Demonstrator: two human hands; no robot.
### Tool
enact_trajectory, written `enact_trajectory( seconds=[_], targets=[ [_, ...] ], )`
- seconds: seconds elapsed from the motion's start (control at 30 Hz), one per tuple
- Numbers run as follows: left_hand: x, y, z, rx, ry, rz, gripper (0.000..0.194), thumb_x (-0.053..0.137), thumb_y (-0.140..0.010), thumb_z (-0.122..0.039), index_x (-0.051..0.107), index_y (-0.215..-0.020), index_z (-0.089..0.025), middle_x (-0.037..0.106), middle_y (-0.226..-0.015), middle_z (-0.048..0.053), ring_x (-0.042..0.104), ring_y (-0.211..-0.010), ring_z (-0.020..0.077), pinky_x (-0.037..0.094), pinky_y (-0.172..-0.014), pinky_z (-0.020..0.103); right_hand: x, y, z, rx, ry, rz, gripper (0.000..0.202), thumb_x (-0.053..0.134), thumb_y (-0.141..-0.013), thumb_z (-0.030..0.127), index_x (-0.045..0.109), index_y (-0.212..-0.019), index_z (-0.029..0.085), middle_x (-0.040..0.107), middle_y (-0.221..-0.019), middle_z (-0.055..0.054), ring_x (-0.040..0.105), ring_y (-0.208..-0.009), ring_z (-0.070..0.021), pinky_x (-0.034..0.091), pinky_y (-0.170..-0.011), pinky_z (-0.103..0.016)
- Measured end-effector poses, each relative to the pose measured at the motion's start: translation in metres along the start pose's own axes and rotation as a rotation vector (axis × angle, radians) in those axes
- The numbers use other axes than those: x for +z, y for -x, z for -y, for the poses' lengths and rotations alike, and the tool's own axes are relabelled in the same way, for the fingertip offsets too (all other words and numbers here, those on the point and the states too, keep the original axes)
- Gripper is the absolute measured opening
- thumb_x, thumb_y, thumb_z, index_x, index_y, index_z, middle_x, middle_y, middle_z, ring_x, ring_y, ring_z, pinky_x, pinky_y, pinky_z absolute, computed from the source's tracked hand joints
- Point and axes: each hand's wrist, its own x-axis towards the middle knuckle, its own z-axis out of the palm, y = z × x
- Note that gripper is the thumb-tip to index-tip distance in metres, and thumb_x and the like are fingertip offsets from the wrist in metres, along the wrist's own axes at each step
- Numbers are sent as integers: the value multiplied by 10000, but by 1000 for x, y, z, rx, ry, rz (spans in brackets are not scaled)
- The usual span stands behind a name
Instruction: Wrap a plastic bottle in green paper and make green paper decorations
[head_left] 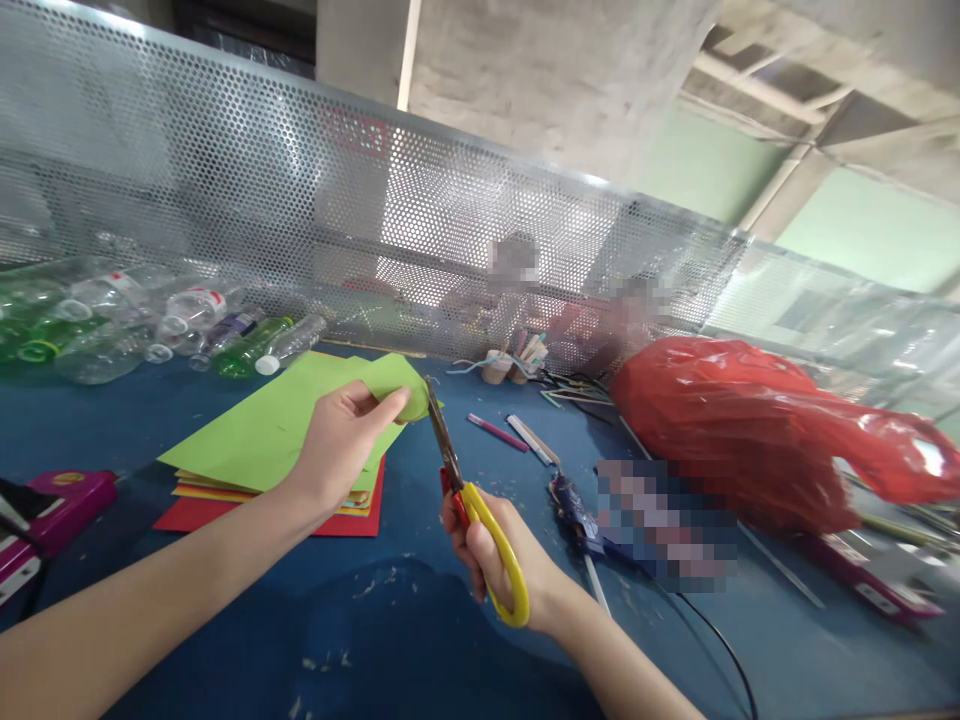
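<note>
A small green paper piece [409,372] is pinched between the thumb and fingers of the left hand [346,440], held above the far right corner of a paper stack. By the right hand [504,550] a pair of scissors [448,447] with yellow and red handles is gripped, the fingers wrapped about the loops; the blades are pointed to the far side, their tips at the paper piece's right edge. Whether paper is caught between the blades cannot be told. Beneath the left hand the paper stack [247,430] is seen, topped by green sheets, with a red sheet [367,524] lowest. To the right, a purple pen [497,432] and a blue glue gun [576,512] are laid on the blue table [420,640]. Farther right a red plastic bag [720,420] is set. On the far left clear and green bottles [180,320] are lined up, and at the far middle small cups [496,368] are placed. Behind everything the table is bordered by a perforated metal screen [247,170].
</note>
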Motion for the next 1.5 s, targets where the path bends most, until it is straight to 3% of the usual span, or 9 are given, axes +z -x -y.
enact_trajectory(
  seconds=[0.63,1.2,1.5],
  targets=[
    [-2,-3,3,-17,122,53,156,722,-731,-319,715,-792,-176,690,-726,13,607,-733,141,466,-737,282,1,-1,-1,11,-23,-23,595,331,-788,778,427,-812,190,369,-563,64,333,-376,-49,322,-333,-172],
    [1,-3,-1,-124,248,10,101,759,-668,-259,698,-668,-178,644,-642,-20,549,-651,98,464,-686,245,1,-2,6,43,25,-36,657,307,-735,834,429,-777,190,401,-536,55,425,-363,-77,302,-335,-181],
    [0,-5,4,-139,290,32,84,758,-685,-237,701,-673,-177,661,-654,-19,569,-661,88,477,-688,226,2,-6,4,109,29,-79,689,340,-683,864,440,-757,186,386,-533,64,426,-347,-72,350,-306,-184]
  ],
)
